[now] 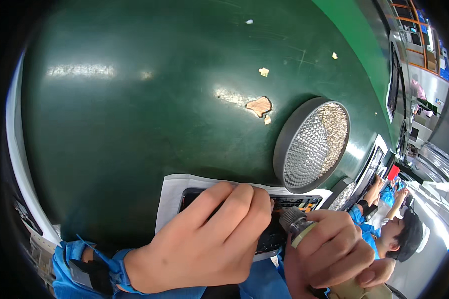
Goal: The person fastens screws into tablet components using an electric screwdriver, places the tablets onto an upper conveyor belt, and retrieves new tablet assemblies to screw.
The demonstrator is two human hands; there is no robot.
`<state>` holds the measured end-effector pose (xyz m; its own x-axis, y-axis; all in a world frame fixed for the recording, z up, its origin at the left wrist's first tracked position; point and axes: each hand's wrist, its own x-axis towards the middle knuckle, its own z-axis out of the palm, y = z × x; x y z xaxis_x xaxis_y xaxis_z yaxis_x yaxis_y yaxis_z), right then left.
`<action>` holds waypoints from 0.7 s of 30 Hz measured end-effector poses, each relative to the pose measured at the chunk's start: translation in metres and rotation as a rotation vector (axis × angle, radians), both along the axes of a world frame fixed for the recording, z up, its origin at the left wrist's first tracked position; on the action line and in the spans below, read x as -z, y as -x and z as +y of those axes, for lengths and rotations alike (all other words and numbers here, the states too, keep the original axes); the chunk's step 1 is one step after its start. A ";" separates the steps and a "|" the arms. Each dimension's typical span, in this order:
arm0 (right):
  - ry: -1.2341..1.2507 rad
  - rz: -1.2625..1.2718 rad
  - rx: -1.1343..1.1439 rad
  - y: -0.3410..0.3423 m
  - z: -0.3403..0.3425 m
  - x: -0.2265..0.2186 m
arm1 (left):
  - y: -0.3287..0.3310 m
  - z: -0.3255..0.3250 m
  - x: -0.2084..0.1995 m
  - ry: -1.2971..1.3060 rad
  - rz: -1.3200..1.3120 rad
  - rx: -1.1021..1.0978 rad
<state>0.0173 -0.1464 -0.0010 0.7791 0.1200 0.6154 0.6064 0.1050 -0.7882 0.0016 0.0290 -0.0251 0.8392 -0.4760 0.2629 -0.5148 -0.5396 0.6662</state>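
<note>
1. Right hand (336,251), at the bench's near edge: fingers closed round a tool.
2. Tool (300,226): knurled grey nose, pale yellow ring; nose pointed toward the dark device.
3. Left hand (209,234): back uppermost, fingers together and bent over the dark device; fingertips largely hidden, so cannot tell whether anything is gripped.
4. Dark device (295,203): along the near edge, partly covered by both hands, on a white backing (167,202).
5. Round grey tray (292,124): just beyond the device, toward the right edge; dimpled floor, small metallic pieces (336,127) heaped along its right side.
6. Worn brown patch (259,106): in the green bench (134,129), left of the tray.
7. Co-worker's blue sleeve (356,214): off toward the right edge.
</note>
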 end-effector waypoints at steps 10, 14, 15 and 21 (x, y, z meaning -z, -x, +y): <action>-0.111 -0.134 0.229 -0.027 -0.009 -0.016 | -0.004 0.004 -0.007 -0.068 -0.034 0.069; -0.156 -0.112 0.264 -0.037 -0.006 -0.004 | -0.006 0.008 -0.006 -0.087 -0.038 0.085; -0.160 -0.095 0.258 -0.037 -0.007 -0.002 | -0.006 0.007 -0.007 -0.086 -0.021 0.090; -0.160 -0.075 0.205 -0.040 -0.010 0.001 | -0.008 0.001 -0.012 -0.112 -0.001 0.042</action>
